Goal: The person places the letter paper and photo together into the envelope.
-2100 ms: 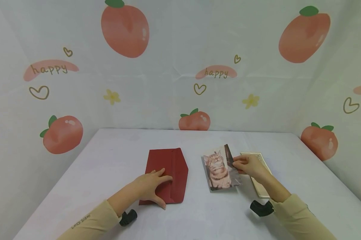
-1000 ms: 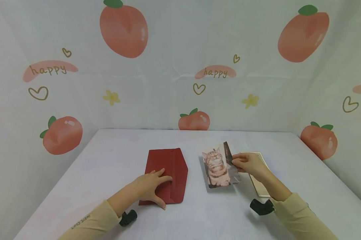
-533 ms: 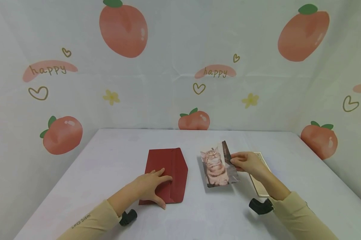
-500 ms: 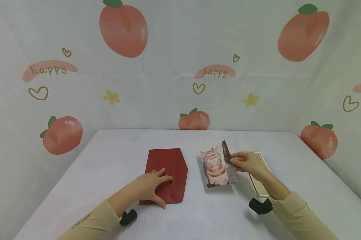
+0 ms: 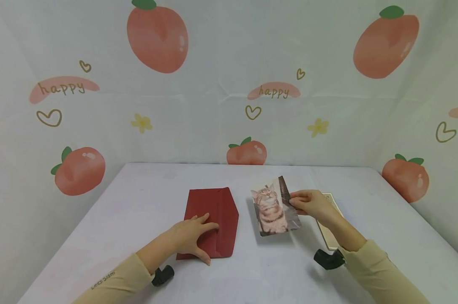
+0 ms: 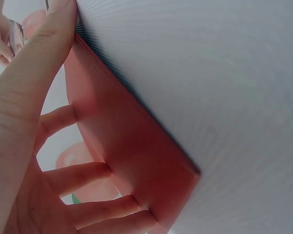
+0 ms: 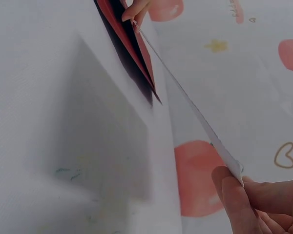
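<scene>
A red envelope (image 5: pixel 227 228) lies on the table with its pointed flap spread out to the right. My left hand (image 5: pixel 192 236) rests on it with the fingers spread; in the left wrist view the fingertips touch the envelope's face (image 6: pixel 132 141). To the right, my right hand (image 5: pixel 312 204) pinches a postcard (image 5: pixel 271 211) with a cat picture by its right edge. The postcard is tilted and raised, its shadow falling on the table. From the right wrist view, the postcard (image 7: pixel 195 109) appears nearly edge-on between thumb and fingers.
A flat cream-and-gold rectangular item (image 5: pixel 329 236) lies partly hidden under my right hand and forearm. Dark cameras sit at both wrists, the right one (image 5: pixel 329 259) above the white table (image 5: pixel 259 278). A white cloth with peach prints (image 5: pixel 214 118) hangs behind.
My right hand has moved slightly left and up with the postcard, bringing it a little closer to the envelope. The left hand and the envelope have stayed in place.
</scene>
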{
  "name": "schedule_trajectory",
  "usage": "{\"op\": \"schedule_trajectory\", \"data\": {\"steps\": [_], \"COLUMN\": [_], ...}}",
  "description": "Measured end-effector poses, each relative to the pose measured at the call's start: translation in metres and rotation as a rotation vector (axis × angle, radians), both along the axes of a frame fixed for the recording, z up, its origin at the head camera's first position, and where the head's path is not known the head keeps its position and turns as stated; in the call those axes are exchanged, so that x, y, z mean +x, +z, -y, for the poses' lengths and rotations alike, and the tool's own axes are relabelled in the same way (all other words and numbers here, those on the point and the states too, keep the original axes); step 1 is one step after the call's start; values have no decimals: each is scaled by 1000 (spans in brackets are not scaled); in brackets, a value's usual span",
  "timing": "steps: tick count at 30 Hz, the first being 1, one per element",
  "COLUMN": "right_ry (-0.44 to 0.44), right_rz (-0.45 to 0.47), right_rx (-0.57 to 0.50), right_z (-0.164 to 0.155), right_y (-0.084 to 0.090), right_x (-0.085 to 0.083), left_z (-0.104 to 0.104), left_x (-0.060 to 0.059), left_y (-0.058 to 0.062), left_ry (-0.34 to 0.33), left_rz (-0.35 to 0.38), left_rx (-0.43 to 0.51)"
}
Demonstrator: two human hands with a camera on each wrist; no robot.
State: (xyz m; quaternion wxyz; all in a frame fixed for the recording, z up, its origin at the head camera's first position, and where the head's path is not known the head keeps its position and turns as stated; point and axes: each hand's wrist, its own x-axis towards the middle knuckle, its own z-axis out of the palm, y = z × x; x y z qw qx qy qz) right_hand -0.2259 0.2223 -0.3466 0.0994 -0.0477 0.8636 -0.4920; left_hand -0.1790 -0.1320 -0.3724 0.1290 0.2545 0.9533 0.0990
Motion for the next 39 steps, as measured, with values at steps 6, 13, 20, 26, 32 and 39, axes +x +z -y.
{"op": "schedule_trajectory", "data": {"steps": [6, 13, 20, 26, 32, 39], "right_ry": [6, 22, 27, 35, 44, 56], "right_rz": [-4, -9, -9, 1, 8, 9], "right_rx": [2, -17, -33, -48, -40, -44], "right_z": [4, 10, 20, 25, 31, 39], "right_y": [2, 2, 2, -1, -1, -1], "right_x": [-2, -4, -5, -7, -8, -8], "left_z": [0, 0, 0, 0, -1, -1], "left_x": [0, -1, -1, -1, -2, -2], "left_y": [0, -1, -2, -1, -2, -2], "left_ry": [3, 2, -2, -10, -7, 2], "left_rz": [4, 6, -1, -9, -10, -4], "left_rx": [-12, -13, -15, -8, -15, -15]}}
